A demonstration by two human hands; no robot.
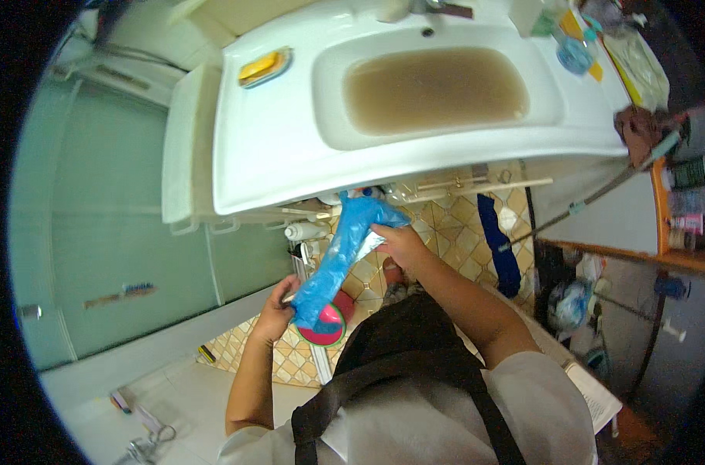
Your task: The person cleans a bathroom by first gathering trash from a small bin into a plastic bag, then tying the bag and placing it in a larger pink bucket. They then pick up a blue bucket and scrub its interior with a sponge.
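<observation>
A crumpled blue plastic bag is stretched between my two hands, in front of the washbasin cabinet. My left hand has hold of its lower left end, with some fingers raised. Its upper right part is pinched by my right hand, close to a shiny silvery-white patch at the bag's edge. Under the lower end of the bag shows a round pink tub with a green rim; the bag partly covers it. I cannot tell whether the bag touches the tub.
Brownish water fills the white washbasin, which has a tap behind it. A yellow soap bar lies in a dish at its left. A white bottle and a dark blue cloth are lower down. A hose runs along the right.
</observation>
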